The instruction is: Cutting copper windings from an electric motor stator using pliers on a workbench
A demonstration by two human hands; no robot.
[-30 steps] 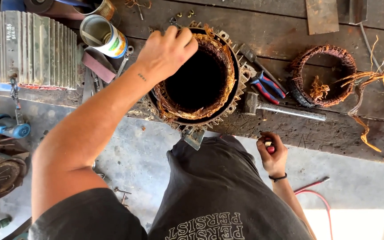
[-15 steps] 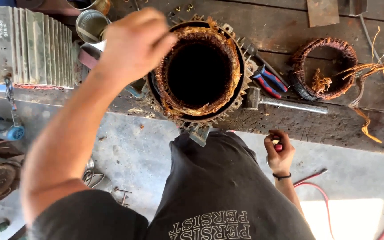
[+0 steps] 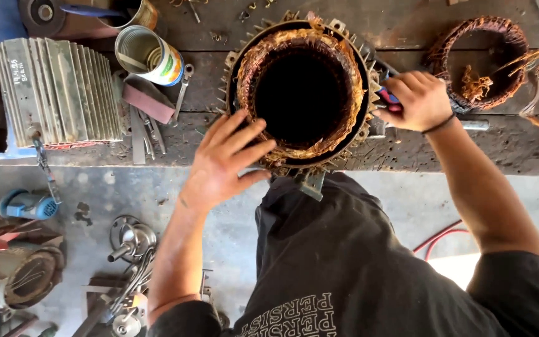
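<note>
Left hand (image 3: 223,163) dropped to stator (image 3: 301,93) rim; right hand (image 3: 418,100) rose beside it.

We are looking at a motor repair workshop: a stripped stator (image 3: 301,93) with copper windings stands on a scarred wooden bench (image 3: 407,31). Left of the stator lie a finned motor housing (image 3: 57,93) and open tins (image 3: 148,55); right of it a pulled coil (image 3: 478,62); below, motor parts (image 3: 129,240) litter the concrete floor
</note>
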